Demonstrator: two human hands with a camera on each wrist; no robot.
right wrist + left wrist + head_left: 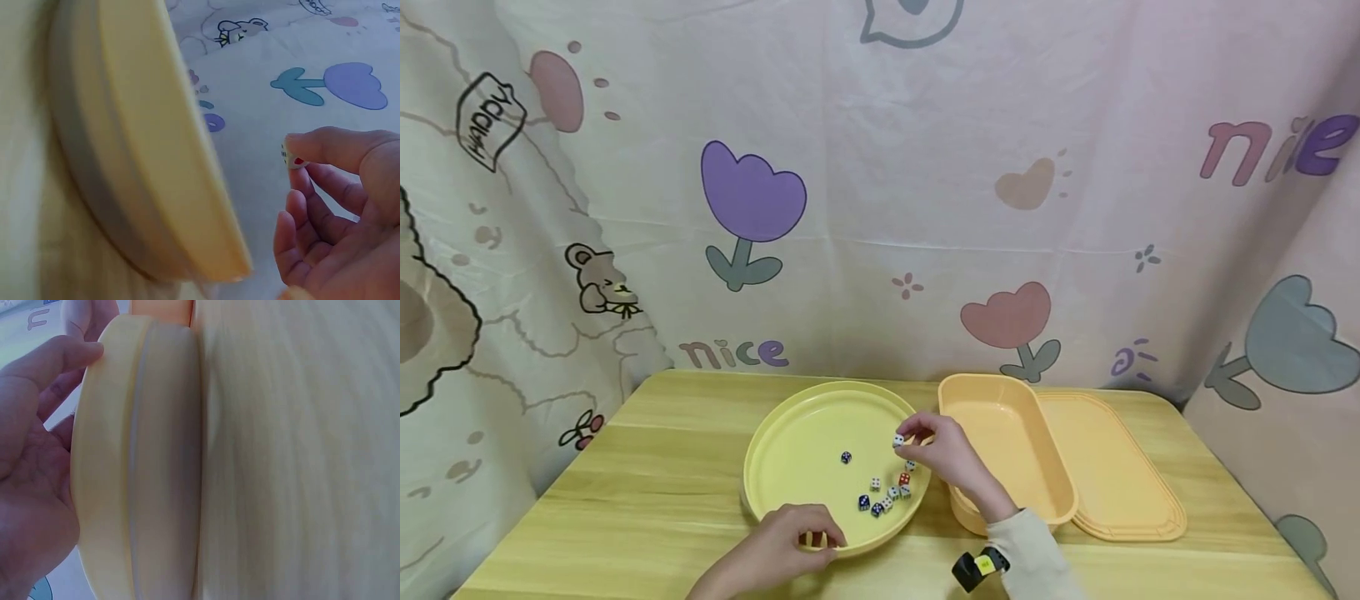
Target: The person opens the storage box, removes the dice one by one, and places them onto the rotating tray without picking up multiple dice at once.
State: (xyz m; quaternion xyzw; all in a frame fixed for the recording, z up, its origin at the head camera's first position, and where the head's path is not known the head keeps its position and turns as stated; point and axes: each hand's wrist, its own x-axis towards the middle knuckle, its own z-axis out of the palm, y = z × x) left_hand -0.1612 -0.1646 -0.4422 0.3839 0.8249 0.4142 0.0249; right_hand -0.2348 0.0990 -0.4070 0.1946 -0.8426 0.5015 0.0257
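In the head view my right hand [946, 452] pinches a white die [898, 440] between thumb and fingertips, above the right side of a round yellow tray [797, 433]. The right wrist view shows the same die [292, 157] with black pips and a red one. My left hand [793, 537] grips the tray's near rim; in the left wrist view its thumb rests on the rim and its fingers reach inside. Several dice lie in the tray, mostly at its lower right: white ones [876, 483], a red one [905, 478] and dark blue ones [864, 502].
A deep orange-yellow box [1063, 467] stands right of the tray, under my right forearm. Partly behind it, a flat lid [1123, 475] of the same colour lies on the wooden table [647, 467]. A printed curtain [880, 167] hangs behind.
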